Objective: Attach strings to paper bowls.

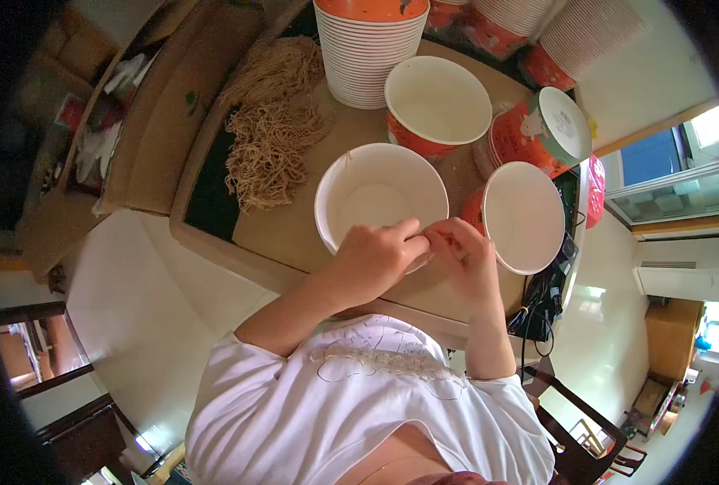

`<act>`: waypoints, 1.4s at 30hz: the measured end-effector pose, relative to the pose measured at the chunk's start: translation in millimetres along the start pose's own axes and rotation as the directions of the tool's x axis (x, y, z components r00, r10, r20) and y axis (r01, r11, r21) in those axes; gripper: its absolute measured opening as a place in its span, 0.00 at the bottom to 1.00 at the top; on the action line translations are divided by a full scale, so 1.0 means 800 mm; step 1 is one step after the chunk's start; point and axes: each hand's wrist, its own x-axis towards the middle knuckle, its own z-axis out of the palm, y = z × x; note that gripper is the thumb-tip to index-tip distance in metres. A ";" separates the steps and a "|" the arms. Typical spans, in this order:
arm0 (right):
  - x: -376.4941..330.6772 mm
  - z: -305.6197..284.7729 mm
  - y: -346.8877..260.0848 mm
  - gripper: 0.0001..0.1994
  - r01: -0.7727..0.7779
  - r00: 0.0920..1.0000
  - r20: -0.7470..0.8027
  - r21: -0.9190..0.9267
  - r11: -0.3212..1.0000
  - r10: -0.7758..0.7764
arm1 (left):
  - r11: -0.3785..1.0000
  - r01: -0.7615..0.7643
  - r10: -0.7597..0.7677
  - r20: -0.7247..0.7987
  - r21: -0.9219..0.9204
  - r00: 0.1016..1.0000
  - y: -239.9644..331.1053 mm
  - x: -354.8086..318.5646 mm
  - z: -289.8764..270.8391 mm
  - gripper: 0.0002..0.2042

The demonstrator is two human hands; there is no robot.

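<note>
A wide white paper bucket (335,184) stands in front of me on the table, its mouth facing up. A short bit of string (348,155) shows at its far left rim. My left hand (376,257) reaches over the near rim, fingers pinched together. My right hand (468,257) meets it fingertip to fingertip at the bucket's near right rim, also pinched. Whatever lies between the fingertips is too small and hidden to tell. To the right, a second bucket (529,212) leans with its mouth towards me, close beside my right hand.
Behind stand another open bucket (448,85) and a tall nested stack (373,61). A heap of tan string (270,145) lies at the left. More bucket stacks (590,36) fill the back right, one bucket (541,133) lying sideways. Black cables (541,303) hang off the right edge; a cardboard box (165,105) is left.
</note>
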 end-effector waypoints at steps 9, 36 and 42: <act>-0.017 0.053 0.029 0.08 0.403 0.832 -0.430 0.037 0.914 -0.349 | 0.583 0.404 -0.361 0.221 -0.704 0.906 -0.015 0.002 -0.005 0.04; -0.016 0.057 0.025 0.04 0.175 0.965 -0.247 0.366 0.914 -0.086 | 0.724 0.358 -0.418 0.039 -0.590 0.908 -0.005 -0.003 -0.018 0.03; -0.012 0.058 0.023 0.03 0.118 0.973 -0.232 0.430 0.895 -0.017 | 0.669 0.424 -0.489 0.069 -0.611 0.870 -0.008 -0.007 -0.012 0.07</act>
